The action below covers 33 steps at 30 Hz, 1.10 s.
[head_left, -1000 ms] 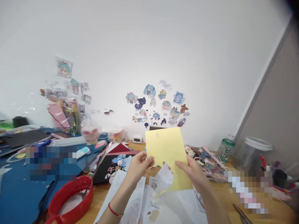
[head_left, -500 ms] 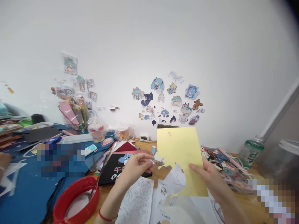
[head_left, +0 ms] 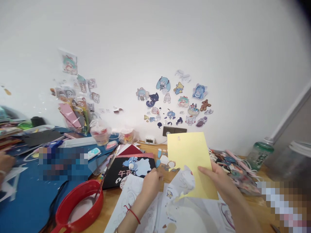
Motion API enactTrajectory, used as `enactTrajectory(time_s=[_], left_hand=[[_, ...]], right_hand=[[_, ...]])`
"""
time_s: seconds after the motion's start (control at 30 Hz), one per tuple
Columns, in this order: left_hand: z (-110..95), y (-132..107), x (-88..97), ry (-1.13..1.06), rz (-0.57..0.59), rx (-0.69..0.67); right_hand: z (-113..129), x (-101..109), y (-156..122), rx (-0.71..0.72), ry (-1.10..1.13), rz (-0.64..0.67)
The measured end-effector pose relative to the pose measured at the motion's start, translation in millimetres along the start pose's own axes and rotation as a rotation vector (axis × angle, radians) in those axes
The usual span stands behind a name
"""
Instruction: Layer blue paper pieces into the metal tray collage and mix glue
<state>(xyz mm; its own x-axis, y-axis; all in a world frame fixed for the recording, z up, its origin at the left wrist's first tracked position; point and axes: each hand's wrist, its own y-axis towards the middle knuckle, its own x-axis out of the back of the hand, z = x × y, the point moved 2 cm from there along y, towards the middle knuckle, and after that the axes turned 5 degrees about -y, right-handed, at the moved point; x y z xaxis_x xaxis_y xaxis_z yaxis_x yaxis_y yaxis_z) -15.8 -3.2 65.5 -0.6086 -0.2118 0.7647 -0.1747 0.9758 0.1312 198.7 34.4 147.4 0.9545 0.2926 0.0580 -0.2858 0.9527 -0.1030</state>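
My right hand grips a yellow paper sheet at its right side, thumb on the near face. The sheet stands tilted up, its lower left edge cut irregularly, with a drawn-on white paper piece in front of it. My left hand, red cord at the wrist, is over the table with its fingers curled. Whatever they hold is hidden. Small paper cut-outs lie just beyond it. To its left is a black sheet carrying a blue cut-out. Line-drawing sheets lie under my left forearm.
A red basin stands front left, a long thin tool leaning in it. Bagged cups, a small clock and a wall socket are at the back. A green bottle is right. Another person's hand shows far left.
My left hand has moved slightly right and down, its fingers now turned away from me. The yellow sheet has shifted a little right, uncovering more small cut-outs. The view has turned slightly.
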Motion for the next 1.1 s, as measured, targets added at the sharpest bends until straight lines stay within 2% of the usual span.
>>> enactTrajectory(time_s=[0.07,0.17,0.27,0.33,0.5,0.6,0.7,0.83,1.03,1.1], left_hand=[[3,1,-3.6,0.0,-0.011,-0.03],[1,3,6.4,-0.067,-0.091,-0.074],[-9,2,25.8,-0.237,-0.219,-0.105],[-22,-2,37.3,-0.413,-0.253,-0.121],[-57,-21,49.3,-0.952,-0.068,-0.1],[-69,-30,53.3,-1.028,-0.043,-0.066],[-71,-32,57.2,-1.083,-0.02,0.07],[-70,-32,59.9,-1.184,0.136,0.173],[-66,-33,55.5,-1.228,0.292,0.193],[-65,-33,55.7,-1.206,0.343,0.183]], right_hand=[[-4,2,3,-0.009,-0.059,-0.002],[-7,5,7,0.024,-0.184,-0.016],[-6,2,10,0.159,-0.38,-0.026],[-3,-5,9,0.296,-0.55,-0.057],[1,-45,-2,0.702,-0.937,-0.159],[1,-68,-10,0.879,-1.089,-0.373],[3,-80,-17,0.996,-1.153,-0.534],[5,-78,-18,1.061,-1.194,-0.61],[-1,-65,-10,1.138,-1.249,-0.651],[-2,-62,-8,1.115,-1.264,-0.659]])
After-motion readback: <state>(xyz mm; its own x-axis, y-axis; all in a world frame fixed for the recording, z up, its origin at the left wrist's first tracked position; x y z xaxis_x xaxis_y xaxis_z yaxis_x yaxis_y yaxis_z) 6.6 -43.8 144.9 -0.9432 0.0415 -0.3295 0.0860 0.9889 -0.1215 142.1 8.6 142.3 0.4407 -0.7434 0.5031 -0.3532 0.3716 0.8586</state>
